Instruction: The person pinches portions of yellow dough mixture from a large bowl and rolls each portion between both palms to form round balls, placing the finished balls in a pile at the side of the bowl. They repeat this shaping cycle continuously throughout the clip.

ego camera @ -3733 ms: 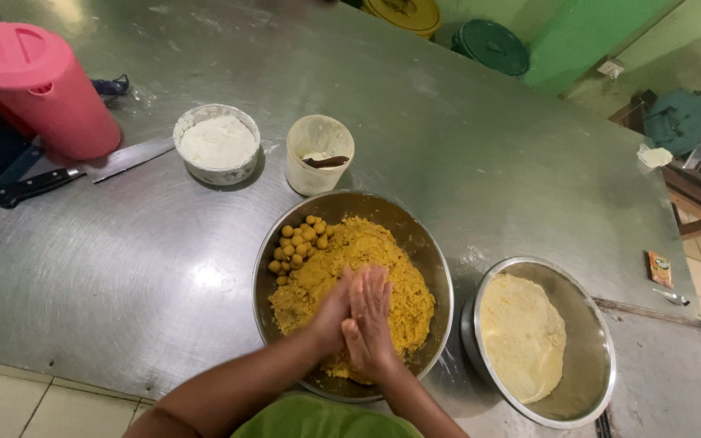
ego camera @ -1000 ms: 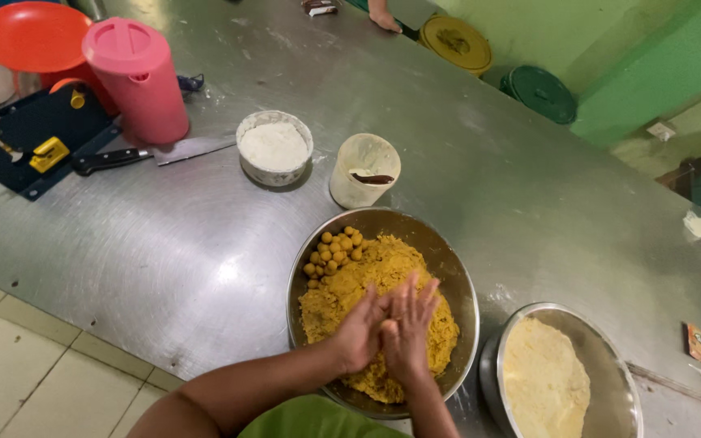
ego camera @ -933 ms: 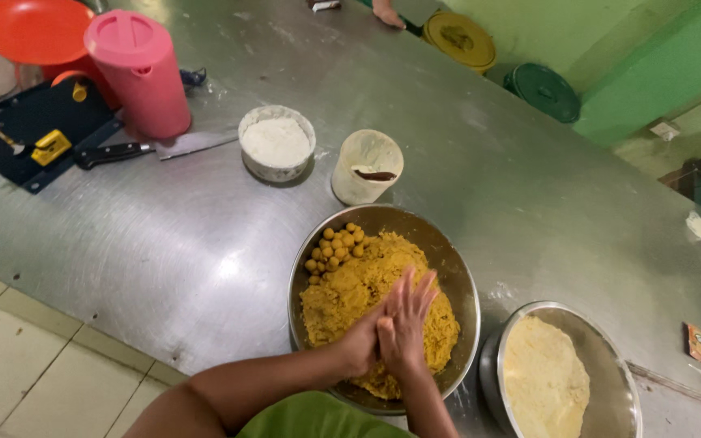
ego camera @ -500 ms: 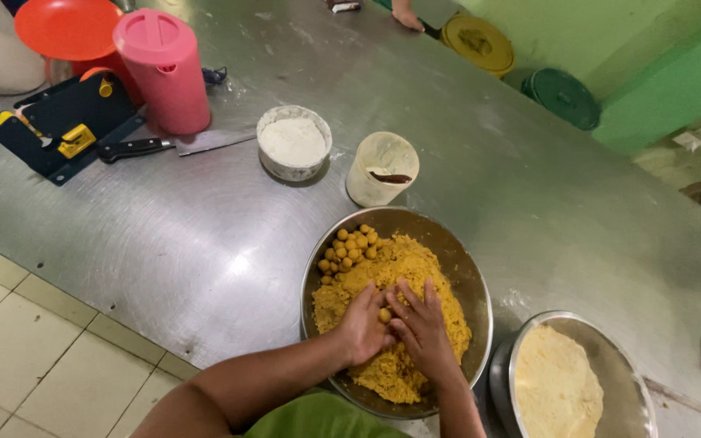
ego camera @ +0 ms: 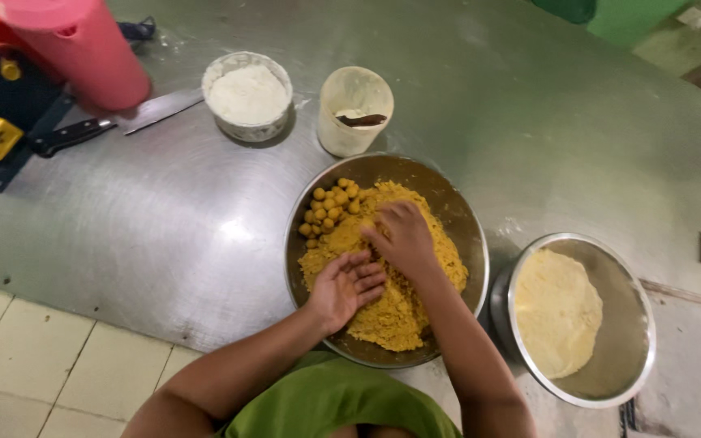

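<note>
Your hands have come apart since the earlier frames, where the palms were pressed together over the bowl: now your right hand reaches farther in, fingers curled down and pinching into the yellow crumbly mixture near the middle of the heap, while your left hand lies palm up on the near-left slope, fingers loosely spread, its grip slack and nothing visibly in it. Whether the right grip has closed on a pinch of mixture you cannot tell, since the fingertips are buried. That shift reads, as a judgement, like the end of one rolling and the gathering of a fresh portion. The mixture looks coarse, moist and grainy, piled unevenly in the round steel bowl, which sits on the tabletop just in front of you. At the bowl's far-left edge lies a cluster of small rolled balls, smooth, round and the same yellow. To the right, touching or nearly touching, a second steel bowl holds a pale, flat, soft-looking dough. Beyond, a small bowl of white flour, a cream plastic cup, a knife and a pink jug stand on the brushed metal.
</note>
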